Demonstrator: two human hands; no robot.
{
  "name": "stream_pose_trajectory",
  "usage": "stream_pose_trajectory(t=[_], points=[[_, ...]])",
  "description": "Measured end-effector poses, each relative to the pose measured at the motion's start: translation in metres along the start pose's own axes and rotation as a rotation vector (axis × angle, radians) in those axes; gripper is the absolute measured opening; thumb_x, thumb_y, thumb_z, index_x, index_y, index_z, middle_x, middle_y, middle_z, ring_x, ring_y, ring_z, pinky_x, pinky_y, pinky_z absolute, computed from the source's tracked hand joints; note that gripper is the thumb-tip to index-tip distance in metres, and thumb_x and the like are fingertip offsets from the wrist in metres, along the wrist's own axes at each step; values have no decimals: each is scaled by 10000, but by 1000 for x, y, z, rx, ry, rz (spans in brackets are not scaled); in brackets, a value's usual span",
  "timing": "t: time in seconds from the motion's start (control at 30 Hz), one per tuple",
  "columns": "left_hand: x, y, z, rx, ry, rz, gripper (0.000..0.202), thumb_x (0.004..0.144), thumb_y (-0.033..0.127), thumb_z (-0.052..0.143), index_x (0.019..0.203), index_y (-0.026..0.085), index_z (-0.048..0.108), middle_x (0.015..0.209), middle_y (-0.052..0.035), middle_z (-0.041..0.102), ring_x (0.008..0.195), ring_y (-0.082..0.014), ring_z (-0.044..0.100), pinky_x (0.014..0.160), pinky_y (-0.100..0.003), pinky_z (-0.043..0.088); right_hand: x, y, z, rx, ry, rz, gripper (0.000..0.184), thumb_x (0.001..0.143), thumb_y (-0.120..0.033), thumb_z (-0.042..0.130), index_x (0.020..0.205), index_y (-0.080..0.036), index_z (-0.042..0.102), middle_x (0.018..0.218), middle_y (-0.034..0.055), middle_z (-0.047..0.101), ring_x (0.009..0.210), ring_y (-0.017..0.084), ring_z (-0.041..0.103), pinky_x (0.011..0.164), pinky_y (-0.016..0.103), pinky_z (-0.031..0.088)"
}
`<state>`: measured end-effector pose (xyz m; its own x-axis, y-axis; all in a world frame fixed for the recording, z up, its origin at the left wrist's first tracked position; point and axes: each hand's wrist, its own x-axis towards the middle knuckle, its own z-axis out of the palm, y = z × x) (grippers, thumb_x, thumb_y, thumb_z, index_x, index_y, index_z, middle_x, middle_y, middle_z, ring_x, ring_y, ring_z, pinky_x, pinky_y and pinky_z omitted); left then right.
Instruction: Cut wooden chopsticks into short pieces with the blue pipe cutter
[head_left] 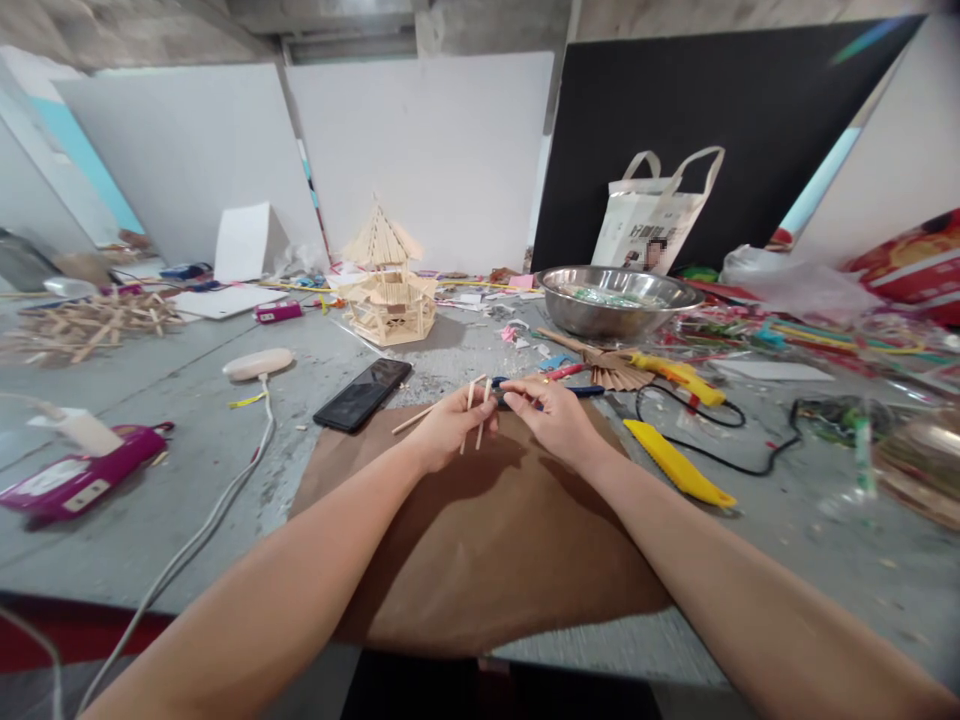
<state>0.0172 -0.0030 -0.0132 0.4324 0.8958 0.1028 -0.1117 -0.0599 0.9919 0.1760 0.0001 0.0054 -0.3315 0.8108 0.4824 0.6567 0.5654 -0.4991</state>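
Several thin wooden sticks (481, 428) are gripped in my left hand (444, 432), its fingers closed around them over a brown sheet (465, 570). Two sticks stand nearly upright between the fingers. Another stick (411, 419) slants out to the left, and I cannot tell whether it is held or lies behind the hand. My right hand (553, 412) is close by on the right, with thumb and fingertips drawn together. Whatever is in that pinch is hidden or too small to name. Just behind the right hand lies a blue-handled tool (587, 391), partly covered by it.
A black phone (363, 394) lies left of the sheet, before a wooden pavilion model (390, 300). A metal bowl (619, 300), yellow glue gun (679, 376) and yellow cutter (675, 462) are rightward. Purple power strip (82, 470), white cable (225, 500) and stick pile (97, 325) are leftward.
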Motion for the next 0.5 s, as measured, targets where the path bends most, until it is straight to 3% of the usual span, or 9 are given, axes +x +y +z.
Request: stream_pose_trajectory(t=[0.13,0.3,0.5], points=[[-1,-2,7,213,-57,69,226,733,362,454,734,137,455,600,16,497,510,-52,415,501,-174,327,-2,-7,3,176,-18,45,279,757,-308,438,906,-145,607,763,29,583,694,114,515,647,233,397],[-2,-5,10,423,-94,44,268,737,365,422,639,126,493,575,8,489,481,-60,396,468,-181,309,-4,-15,3,283,-51,49,255,728,-307,472,870,-156,620,737,14,554,586,88,506,611,233,414],[0,-5,10,362,-91,60,234,714,342,464,679,119,526,600,9,496,532,-65,413,521,-182,327,-4,-21,-1,299,-88,47,187,711,-257,480,763,-147,622,709,9,560,585,83,494,582,216,402]])
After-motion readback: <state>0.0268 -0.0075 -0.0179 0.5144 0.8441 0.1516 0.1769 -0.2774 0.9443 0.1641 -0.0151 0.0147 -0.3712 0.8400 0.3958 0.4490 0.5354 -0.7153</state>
